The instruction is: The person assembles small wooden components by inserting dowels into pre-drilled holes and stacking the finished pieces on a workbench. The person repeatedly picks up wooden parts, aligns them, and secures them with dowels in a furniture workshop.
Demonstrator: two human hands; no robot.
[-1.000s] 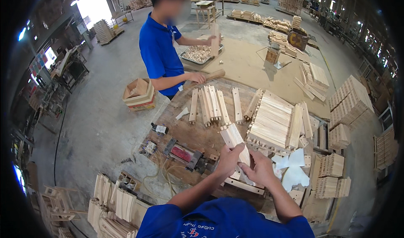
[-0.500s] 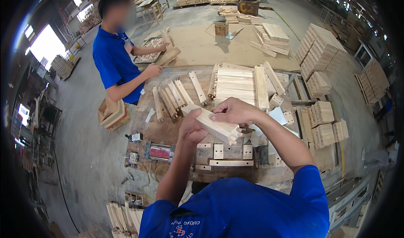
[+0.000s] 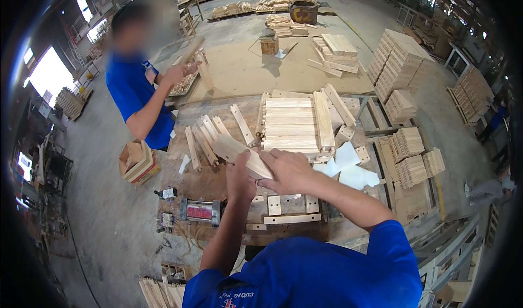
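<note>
Over the workbench [image 3: 190, 117] I hold a pale wooden piece [image 3: 230, 148] in both hands, tilted with one end to the far left. My left hand [image 3: 241, 180] is closed round its near side. Across the piece's right end lies my right hand [image 3: 287, 171], its fingers gripping the wood and hiding that end. Just beyond are several loose wooden rails [image 3: 204, 135] with holes. Farther right sits a flat stack of wooden slats [image 3: 290, 124]. Below my hands, small wooden blocks and a long strip [image 3: 292, 219] are fixed on the bench.
A pneumatic cylinder [image 3: 199, 210] sits at the bench's left front. White sheets [image 3: 357, 176] lie to the right. Across the bench at left, a co-worker [image 3: 139, 90] in blue handles wooden pieces. Stacked wood [image 3: 400, 63] stands at the right, a cardboard box [image 3: 139, 162] at the left.
My right hand has shifted to the piece's near right end and turned, covering it. The piece has moved slightly left. The co-worker has raised a wooden piece.
</note>
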